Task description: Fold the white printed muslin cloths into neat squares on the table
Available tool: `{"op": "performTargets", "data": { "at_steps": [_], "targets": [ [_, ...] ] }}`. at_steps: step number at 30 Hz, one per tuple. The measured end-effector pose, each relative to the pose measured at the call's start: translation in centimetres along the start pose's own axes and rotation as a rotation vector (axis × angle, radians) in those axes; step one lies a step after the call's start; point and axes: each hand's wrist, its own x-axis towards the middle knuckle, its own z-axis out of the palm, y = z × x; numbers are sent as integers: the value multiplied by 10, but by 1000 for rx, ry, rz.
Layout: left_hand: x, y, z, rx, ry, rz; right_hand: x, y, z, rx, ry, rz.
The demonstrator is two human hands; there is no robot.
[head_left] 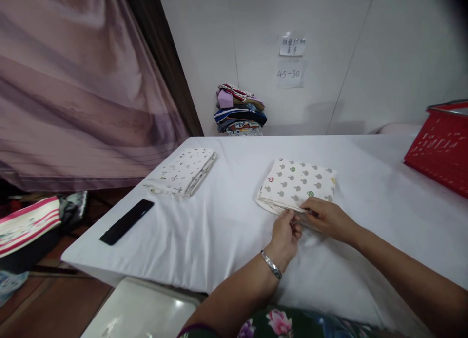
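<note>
A folded white cloth point(298, 182) printed with small grey, green and red tree shapes lies on the white-covered table in front of me. My right hand point(325, 218) pinches its near edge, fingers closed on the fabric. Just left of it, my left hand point(287, 233) is curled at the same near edge, its fingertips closed on the cloth's lower layer. A silver bracelet point(271, 264) circles my left wrist. Another folded white cloth point(186, 172) with small dark motifs rests farther left, apart from both hands.
On the table's left side lies a black phone-like slab point(127, 222). A red basket point(440, 150) stands at the right edge. Beyond the far edge is a stack of folded fabrics point(240, 111) against the wall. A pale stool point(141, 308) sits below the near left edge.
</note>
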Motion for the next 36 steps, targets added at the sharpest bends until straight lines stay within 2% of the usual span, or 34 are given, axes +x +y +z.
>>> {"op": "performTargets", "data": {
  "at_steps": [5,12,18,24,30,36],
  "targets": [
    [5,4,1,116,-14,42,3,-5,-1,21,-43,32],
    [7,0,1,157,3,89,12,-2,5,-19,-47,74],
    [8,-3,2,212,11,144,12,-3,8,-154,-14,36],
    [10,-7,2,233,7,152,11,-8,10,-231,-67,-9],
    [11,-7,2,244,8,175,11,-6,12,-211,-42,7],
    [10,-8,1,267,19,190,12,-7,14,-316,26,34]
  ]
}}
